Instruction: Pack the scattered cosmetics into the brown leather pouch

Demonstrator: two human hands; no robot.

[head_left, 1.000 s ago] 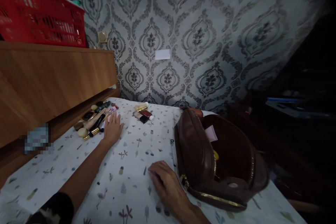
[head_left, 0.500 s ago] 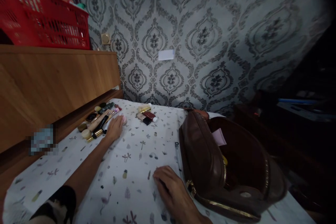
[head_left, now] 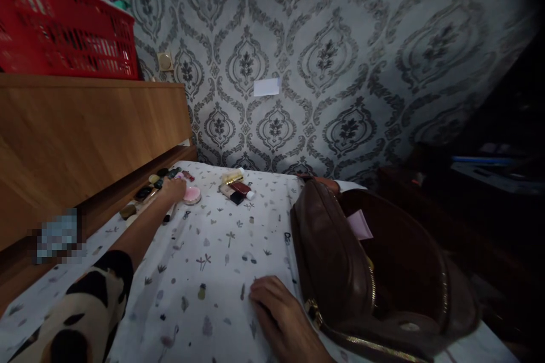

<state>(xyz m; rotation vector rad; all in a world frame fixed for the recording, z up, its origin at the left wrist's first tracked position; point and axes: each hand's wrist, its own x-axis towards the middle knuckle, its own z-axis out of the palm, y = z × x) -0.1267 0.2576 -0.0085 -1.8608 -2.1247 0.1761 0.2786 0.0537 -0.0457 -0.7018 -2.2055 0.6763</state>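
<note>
My left hand (head_left: pixel 172 190) reaches into a cluster of cosmetics at the far left of the cloth-covered table. Its fingertips are hidden among the items, so any hold is unclear. Right beside it lies a round pink compact (head_left: pixel 192 195). Several dark and gold lidded pots, including a brownish one (head_left: pixel 128 211), are partly covered by my forearm. My right hand (head_left: pixel 276 309) rests on the cloth, fingers loosely bent with the thumb apart, and nothing shows in it. Close to its right stands an unzipped brown bag (head_left: pixel 332 249) with a pink tube (head_left: pixel 360 225) inside.
A small group of cosmetics, with a dark red tube (head_left: pixel 240 188) among them, lies toward the back of the patterned tablecloth (head_left: pixel 230 272). A wooden cabinet (head_left: pixel 93 130) bearing a red basket (head_left: pixel 72 34) borders the left. Patterned wallpaper (head_left: pixel 298 125) rises behind.
My left hand has moved further away and slightly left over the cosmetics, uncovering the pink compact. My right hand stays nearly in place. The view has shifted a little.
</note>
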